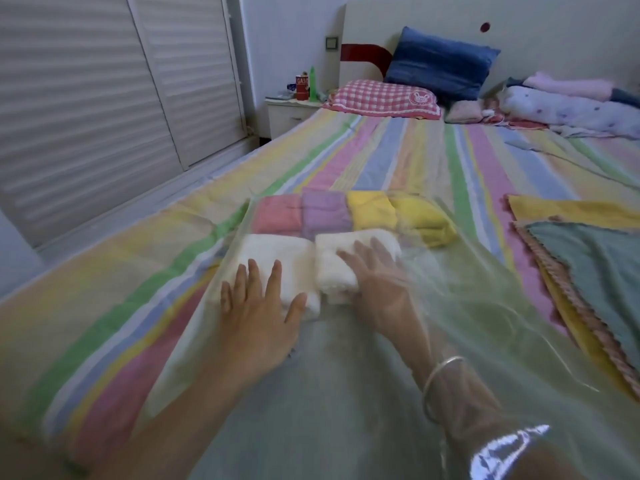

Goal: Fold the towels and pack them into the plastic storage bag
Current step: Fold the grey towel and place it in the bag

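A clear plastic storage bag (485,306) lies flat on the striped bed. Inside it, at the far end, sit folded pink (277,214), purple (325,213) and yellow (412,216) towels. In front of them lie two folded white towels, one on the left (277,258) and one on the right (332,268). My left hand (259,306) presses flat on top of the bag over the left white towel, fingers spread. My right hand (374,275) reaches inside the bag, seen through the plastic, and rests with straight fingers on the right white towel.
Unfolded yellow (568,213) and green (595,265) towels with a pink-edged one lie spread at the right. Pillows (440,64) and rolled bedding (571,109) fill the bed's head. A nightstand (294,109) stands at the back left, beside slatted wardrobe doors (86,116).
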Available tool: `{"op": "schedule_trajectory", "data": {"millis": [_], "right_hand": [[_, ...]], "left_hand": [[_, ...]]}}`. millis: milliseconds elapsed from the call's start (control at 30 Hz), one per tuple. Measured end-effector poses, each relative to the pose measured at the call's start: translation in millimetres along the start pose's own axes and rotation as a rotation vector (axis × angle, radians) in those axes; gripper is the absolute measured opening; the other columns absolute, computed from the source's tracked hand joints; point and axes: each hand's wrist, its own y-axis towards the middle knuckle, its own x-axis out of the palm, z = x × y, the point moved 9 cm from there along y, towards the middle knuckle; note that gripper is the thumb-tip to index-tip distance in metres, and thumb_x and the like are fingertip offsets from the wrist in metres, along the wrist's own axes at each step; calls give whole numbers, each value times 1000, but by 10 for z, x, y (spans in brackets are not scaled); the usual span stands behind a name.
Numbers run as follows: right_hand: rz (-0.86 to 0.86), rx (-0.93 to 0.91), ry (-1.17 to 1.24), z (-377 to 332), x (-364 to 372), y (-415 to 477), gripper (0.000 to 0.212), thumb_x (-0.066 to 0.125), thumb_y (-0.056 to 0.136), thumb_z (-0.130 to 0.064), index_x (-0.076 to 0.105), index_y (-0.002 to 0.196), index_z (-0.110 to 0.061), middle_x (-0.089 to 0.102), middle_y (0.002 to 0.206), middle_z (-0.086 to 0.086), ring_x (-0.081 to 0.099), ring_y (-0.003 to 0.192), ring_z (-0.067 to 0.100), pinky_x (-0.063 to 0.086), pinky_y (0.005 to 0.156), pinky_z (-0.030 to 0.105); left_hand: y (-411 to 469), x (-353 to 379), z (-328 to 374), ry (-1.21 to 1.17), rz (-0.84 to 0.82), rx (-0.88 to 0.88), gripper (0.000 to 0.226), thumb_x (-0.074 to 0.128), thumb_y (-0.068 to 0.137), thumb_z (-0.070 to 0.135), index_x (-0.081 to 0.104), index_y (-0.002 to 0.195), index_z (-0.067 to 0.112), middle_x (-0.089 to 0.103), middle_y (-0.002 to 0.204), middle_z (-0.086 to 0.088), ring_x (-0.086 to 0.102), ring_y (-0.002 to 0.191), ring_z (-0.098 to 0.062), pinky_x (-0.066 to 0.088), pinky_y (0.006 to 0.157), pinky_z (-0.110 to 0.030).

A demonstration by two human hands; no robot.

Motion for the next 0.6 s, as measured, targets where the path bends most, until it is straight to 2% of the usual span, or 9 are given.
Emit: {"op": "schedule_trajectory", "data": {"millis": [67, 133, 167, 233, 333, 400, 500, 533, 600], "right_hand": [[-65, -30, -82, 39, -20, 123, 80, 29, 68, -57, 50, 136, -23, 54, 136, 17, 47, 128, 42, 34, 99, 64], [-150, -12, -112, 188, 129, 166, 81, 27, 75, -64, 27, 149, -31, 22, 158, 5, 15, 146, 31, 10, 115, 54], [-194, 47, -81, 289, 214, 131, 75, 36, 83, -62, 17, 151, -36, 10, 161, -2, 5, 148, 25, 5, 115, 52], [-224, 156, 17, 441, 379, 26, 81, 51, 84, -61, 7, 150, -43, 4, 161, -6, -1, 148, 20, 4, 114, 54], [-16, 139, -59, 350, 212, -44, 96, 32, 65, -91, -18, 140, -57, 7, 161, -4, 2, 146, 22, 9, 112, 58], [-89, 194, -116, 336, 232, -107, 100, 25, 58, -91, -26, 135, -53, -10, 161, -4, -10, 147, 26, 5, 112, 60], [-113, 231, -112, 203, 238, -171, 98, 9, 56, -79, -12, 145, -43, -6, 161, 1, -5, 147, 32, -1, 107, 57], [-65, 230, -78, 155, 250, -142, 92, 11, 65, -73, 1, 150, -40, 7, 161, 4, 8, 147, 34, 7, 107, 59], [172, 228, 27, 75, 42, -48, 65, 25, 87, -56, 35, 146, -29, 43, 146, 12, 43, 131, 40, 41, 98, 59]], "left_hand": [[-17, 78, -22, 45, -19, 10, 79, 2, 86, 69, -13, 152, 28, -19, 160, -9, -20, 147, -24, -10, 119, -46], [-25, 144, -57, 70, -30, 17, 88, -4, 77, 71, -16, 152, 25, -22, 159, -9, -22, 146, -24, -11, 119, -45], [-30, 163, -71, 77, -30, 20, 92, -8, 74, 73, -16, 151, 25, -23, 159, -8, -22, 146, -23, -10, 119, -45], [-44, 185, -84, 88, -35, 31, 99, -17, 65, 72, -19, 151, 24, -25, 158, -8, -24, 145, -23, -11, 119, -45], [-57, 183, -78, 80, -35, 44, 101, -19, 61, 70, -20, 151, 24, -26, 158, -7, -27, 145, -22, -14, 118, -43], [-60, 178, -84, 71, -37, 48, 100, -18, 62, 71, -20, 150, 24, -27, 158, -6, -28, 144, -21, -15, 118, -43], [-61, 197, -103, 78, -48, 47, 96, -15, 68, 72, -21, 150, 24, -28, 157, -6, -28, 144, -21, -15, 118, -43], [-61, 203, -101, 82, -48, 48, 96, -15, 67, 72, -21, 150, 24, -27, 158, -6, -28, 144, -21, -16, 118, -43], [-54, 197, -89, 66, -46, 44, 99, -18, 63, 72, -20, 151, 24, -26, 158, -6, -27, 144, -21, -15, 118, -43]]}}
